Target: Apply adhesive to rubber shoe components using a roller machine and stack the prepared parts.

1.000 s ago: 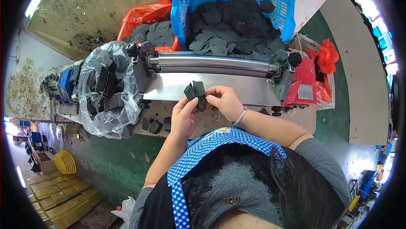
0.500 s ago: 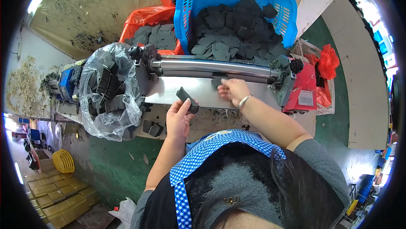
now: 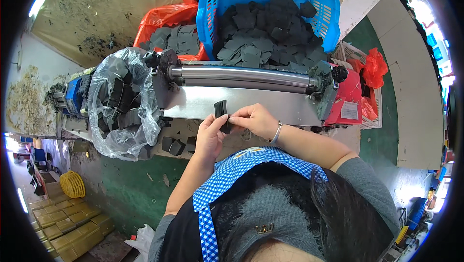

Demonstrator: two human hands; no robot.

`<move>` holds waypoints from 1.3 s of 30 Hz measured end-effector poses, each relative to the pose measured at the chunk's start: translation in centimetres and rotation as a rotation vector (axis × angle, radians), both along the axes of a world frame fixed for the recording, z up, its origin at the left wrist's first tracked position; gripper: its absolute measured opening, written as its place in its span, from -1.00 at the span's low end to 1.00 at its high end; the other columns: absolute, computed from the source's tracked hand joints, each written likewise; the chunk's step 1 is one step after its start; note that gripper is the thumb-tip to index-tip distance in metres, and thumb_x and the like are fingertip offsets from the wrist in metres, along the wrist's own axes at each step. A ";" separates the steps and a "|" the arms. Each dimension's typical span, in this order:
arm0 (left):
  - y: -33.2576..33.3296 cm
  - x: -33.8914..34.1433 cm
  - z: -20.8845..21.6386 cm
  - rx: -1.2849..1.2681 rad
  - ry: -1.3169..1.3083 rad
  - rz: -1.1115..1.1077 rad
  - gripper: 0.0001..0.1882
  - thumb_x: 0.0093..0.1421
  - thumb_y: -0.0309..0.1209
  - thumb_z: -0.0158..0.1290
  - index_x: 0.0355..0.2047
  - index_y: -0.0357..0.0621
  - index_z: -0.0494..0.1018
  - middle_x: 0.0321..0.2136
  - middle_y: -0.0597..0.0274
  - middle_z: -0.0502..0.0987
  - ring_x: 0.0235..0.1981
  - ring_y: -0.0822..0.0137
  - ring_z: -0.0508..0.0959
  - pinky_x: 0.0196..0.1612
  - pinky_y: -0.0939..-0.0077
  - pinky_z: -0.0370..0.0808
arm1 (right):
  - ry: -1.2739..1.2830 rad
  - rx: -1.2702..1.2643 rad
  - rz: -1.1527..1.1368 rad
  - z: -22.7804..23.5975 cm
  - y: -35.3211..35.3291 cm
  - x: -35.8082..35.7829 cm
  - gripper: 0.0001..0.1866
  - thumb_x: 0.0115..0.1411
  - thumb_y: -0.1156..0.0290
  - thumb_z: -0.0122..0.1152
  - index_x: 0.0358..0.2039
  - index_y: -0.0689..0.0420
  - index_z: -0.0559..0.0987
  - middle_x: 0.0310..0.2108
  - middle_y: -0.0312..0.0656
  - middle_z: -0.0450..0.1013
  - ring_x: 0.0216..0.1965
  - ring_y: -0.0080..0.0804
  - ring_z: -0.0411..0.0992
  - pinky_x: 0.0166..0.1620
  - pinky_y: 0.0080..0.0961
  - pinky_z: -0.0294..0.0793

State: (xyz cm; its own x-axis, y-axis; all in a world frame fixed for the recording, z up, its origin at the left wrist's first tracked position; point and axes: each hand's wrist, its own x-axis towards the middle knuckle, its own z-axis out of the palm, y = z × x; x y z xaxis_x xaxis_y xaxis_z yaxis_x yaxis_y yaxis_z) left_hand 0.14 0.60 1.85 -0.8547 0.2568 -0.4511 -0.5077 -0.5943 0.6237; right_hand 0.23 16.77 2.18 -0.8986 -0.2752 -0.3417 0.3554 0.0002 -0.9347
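Note:
Just in front of the metal feed plate (image 3: 270, 106) of a roller machine, my left hand (image 3: 210, 134) is closed around a small stack of black foam pieces (image 3: 221, 109). From the right, my right hand (image 3: 255, 121) meets the stack with thumb and fingers pinched at its edge. A bangle sits on that wrist. Whether a separate piece lies between the right fingertips is too small to tell. Beyond the plate runs the shiny steel roller (image 3: 241, 74). Nothing rests on the visible part of the plate.
Behind the roller, a blue basket (image 3: 205, 25) holds many black pieces, beside a red bag (image 3: 164, 18) of more. A clear plastic bag (image 3: 104, 138) of bundled stacks stands left. Small black bundles (image 3: 173, 146) lie on the near ledge. The machine's red housing (image 3: 345, 100) is right.
My right hand has come back from the roller toward me and now touches the stack. The dark piece at the roller is gone from the plate. My left hand has turned the stack more upright.

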 end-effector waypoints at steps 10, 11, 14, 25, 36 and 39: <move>-0.5 0.0 -1.3 -0.123 0.074 0.060 -0.91 0.14 -0.51 0.02 -0.33 -0.22 0.43 -0.40 0.29 0.52 -0.48 0.54 0.49 -0.50 0.70 0.38 | -0.324 -0.034 -0.264 -1.0 1.3 -0.6 -0.84 0.20 0.42 -0.03 -0.46 0.24 0.43 -0.54 -0.09 0.48 -0.57 -0.46 0.48 -0.53 -0.63 0.46; -0.4 0.0 -1.5 -0.179 0.108 0.092 -0.93 0.14 -0.49 0.05 -0.36 -0.21 0.44 -0.43 0.31 0.52 -0.50 0.57 0.47 -0.51 0.72 0.34 | -0.323 -0.034 -0.265 -1.6 1.8 -1.0 -0.84 0.20 0.42 -0.03 -0.46 0.24 0.43 -0.54 -0.09 0.48 -0.57 -0.46 0.48 -0.53 -0.63 0.46; -0.4 0.0 -2.1 -0.266 0.159 0.104 -0.92 0.13 -0.45 0.10 -0.42 -0.19 0.45 -0.49 0.36 0.51 -0.54 0.63 0.43 -0.54 0.76 0.28 | -0.302 -0.172 -0.623 -2.5 2.9 -2.6 -0.78 0.19 0.32 0.06 -0.38 0.25 0.44 -0.50 -0.09 0.48 -0.54 -0.46 0.48 -0.49 -0.60 0.48; -0.4 0.1 -1.7 -0.327 0.188 0.062 -0.91 0.12 -0.50 0.11 -0.42 -0.29 0.47 -0.47 0.22 0.57 -0.51 0.60 0.46 -0.47 0.75 0.34 | -0.318 -0.043 -0.543 -3.2 3.6 -2.7 -0.70 0.25 0.27 -0.03 -0.45 0.24 0.50 -0.58 -0.21 0.45 -0.59 -0.53 0.46 -0.59 -0.64 0.39; 0.1 -0.2 -0.6 -0.210 0.047 0.075 -0.89 0.12 -0.45 0.13 -0.42 -0.25 0.47 -0.49 0.27 0.52 -0.53 0.55 0.46 -0.53 0.77 0.35 | -0.288 -0.057 -0.566 -3.3 3.8 -2.8 -0.80 0.19 0.31 0.08 -0.43 0.19 0.44 -0.62 -0.20 0.44 -0.64 -0.52 0.42 -0.59 -0.62 0.41; -0.3 0.1 -2.2 -0.248 0.105 0.029 -0.89 0.13 -0.46 0.12 -0.40 -0.27 0.48 -0.45 0.24 0.53 -0.47 0.51 0.50 -0.47 0.73 0.44 | -0.151 -0.051 -0.442 -1.5 2.1 -1.8 -0.83 0.17 0.35 0.13 -0.39 0.20 0.46 -0.57 -0.22 0.45 -0.57 -0.55 0.44 -0.51 -0.63 0.44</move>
